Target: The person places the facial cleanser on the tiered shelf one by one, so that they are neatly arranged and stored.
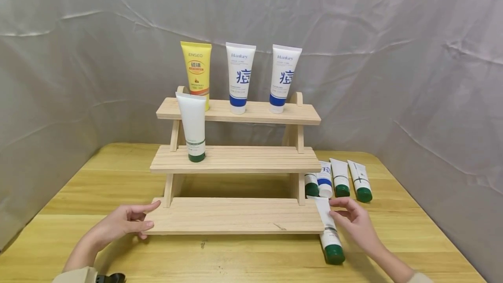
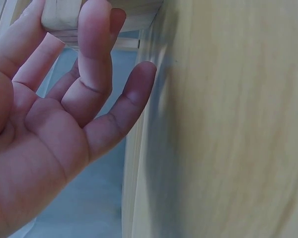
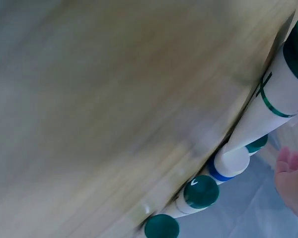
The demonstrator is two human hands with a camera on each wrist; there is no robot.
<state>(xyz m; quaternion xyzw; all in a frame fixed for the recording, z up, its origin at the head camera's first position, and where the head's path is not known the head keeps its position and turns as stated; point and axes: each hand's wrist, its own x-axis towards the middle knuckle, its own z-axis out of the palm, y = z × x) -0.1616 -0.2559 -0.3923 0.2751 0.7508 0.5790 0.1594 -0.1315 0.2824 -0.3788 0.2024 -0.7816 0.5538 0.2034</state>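
Looking at a white green-capped tube (image 1: 328, 224), lying on the table (image 1: 220, 259) just beside the right end of the three-tier wooden stand (image 1: 235, 218), cap toward the front. Gripping the left end of the stand's bottom step w/ left hand (image 1: 119, 222), thumb n fingers round the edge. Prob not holding anything w/ right hand (image 1: 353, 219), just at the tube's outer side w/ loosely bent fingers; can't tell if touching. Prob light, squishy, a bit slick, not fragile tbh. Best grabbed across the body near the stiff cap. Can read ENSEO + 硫磺 on the yellow tube (image 1: 199, 67), top left of stand; Hankey + big blue 痘 on the middle white-and-blue tube (image 1: 239, 73) n the right white-and-blue tube (image 1: 284, 73), same step. Can't read the green-capped one's fine print tho.
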